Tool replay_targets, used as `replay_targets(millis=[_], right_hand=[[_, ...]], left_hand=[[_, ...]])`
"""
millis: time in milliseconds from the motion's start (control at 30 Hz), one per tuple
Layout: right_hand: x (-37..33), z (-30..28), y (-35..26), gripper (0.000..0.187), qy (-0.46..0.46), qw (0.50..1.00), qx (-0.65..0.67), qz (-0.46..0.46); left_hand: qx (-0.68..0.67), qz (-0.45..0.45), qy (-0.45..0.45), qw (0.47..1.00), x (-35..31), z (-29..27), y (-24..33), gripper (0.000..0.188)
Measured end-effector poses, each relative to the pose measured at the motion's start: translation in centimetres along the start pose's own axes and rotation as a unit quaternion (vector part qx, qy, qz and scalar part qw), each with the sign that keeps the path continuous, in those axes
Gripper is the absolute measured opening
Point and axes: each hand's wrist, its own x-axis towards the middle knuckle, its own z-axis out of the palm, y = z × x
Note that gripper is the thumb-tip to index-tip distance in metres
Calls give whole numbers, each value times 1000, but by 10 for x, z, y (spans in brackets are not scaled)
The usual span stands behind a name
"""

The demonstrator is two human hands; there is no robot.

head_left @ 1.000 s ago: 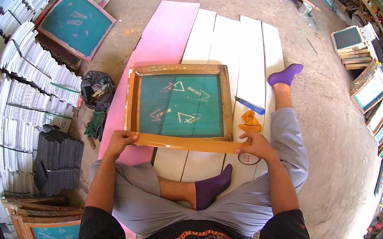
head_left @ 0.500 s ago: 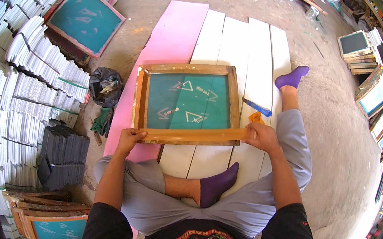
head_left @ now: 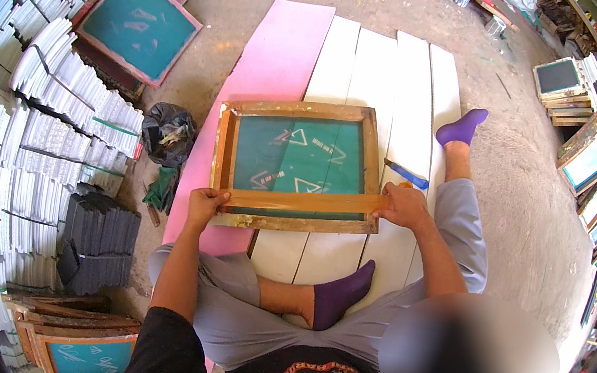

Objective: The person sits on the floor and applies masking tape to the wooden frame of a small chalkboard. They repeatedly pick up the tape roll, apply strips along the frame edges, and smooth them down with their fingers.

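Observation:
A strip of brown adhesive tape [head_left: 297,201] is stretched level between my two hands, over the near part of a wooden screen-printing frame [head_left: 376,144]. My left hand [head_left: 204,208] pinches one end by the frame's near left corner. At the right side of the frame, my right hand [head_left: 404,205] grips the other end. The frame's teal mesh [head_left: 260,137] carries pale triangle shapes and lettering. Just beyond my right hand lies a blue utility knife [head_left: 408,175]. A small orange-brown piece shows by my right fingers, mostly hidden.
The frame rests on white planks [head_left: 372,69] and a pink board [head_left: 274,49]. Bundled white sheets [head_left: 62,105] are stacked at the left, near a black bag [head_left: 168,133]. More frames lean at the far left and along the right. My legs lie to either side.
The tape strip has moved slightly away from me, off the near rail and further over the mesh. Both hands have gone with it, still gripping its ends. The view has shifted a little.

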Motion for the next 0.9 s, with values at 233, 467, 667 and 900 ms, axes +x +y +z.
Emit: replay_targets(millis=[233,467,667,900], right_hand=[[10,25,8,44,56,995,-60,-61],[15,38,-5,38,64,992,-112,-2],[18,44,-15,40,79,980,-180,17],[7,52,-27,42,146,953,-261,41]], left_hand=[[-30,25,17,999,22,-6,-31,23],[18,37,29,999,14,-3,-19,22],[85,80,34,993,13,-3,-19,25],[93,61,37,993,5,0,-7,27]])
